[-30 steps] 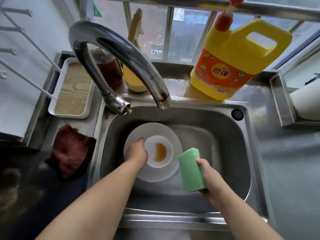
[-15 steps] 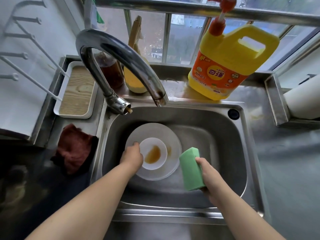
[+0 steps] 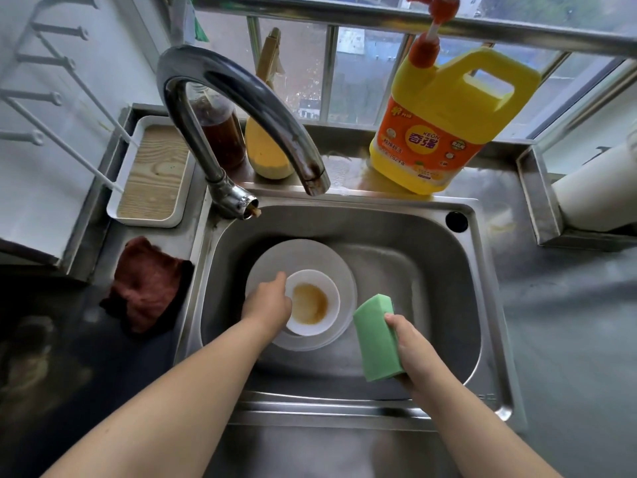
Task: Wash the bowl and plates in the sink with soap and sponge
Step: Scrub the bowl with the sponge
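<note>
A small white bowl (image 3: 315, 301) with a brown stain inside sits on a stack of white plates (image 3: 303, 253) in the steel sink (image 3: 413, 270). My left hand (image 3: 269, 303) grips the bowl's left rim, with the index finger lying along the edge. My right hand (image 3: 412, 353) holds a green sponge (image 3: 377, 338) upright just right of the plates, above the sink floor. The yellow soap jug (image 3: 444, 122) with a red pump stands on the ledge behind the sink, to the right.
The curved tap (image 3: 241, 108) arches over the sink's back left. A brown bottle (image 3: 220, 132) and a yellow gourd-like scrubber (image 3: 269, 146) stand behind it. A white tray (image 3: 151, 174) and a dark red cloth (image 3: 148, 284) lie left of the sink. A white roll (image 3: 596, 198) is at the right.
The bowl has slid a little forward and right on the plates under my left hand. My right hand with the sponge has stayed beside the plates.
</note>
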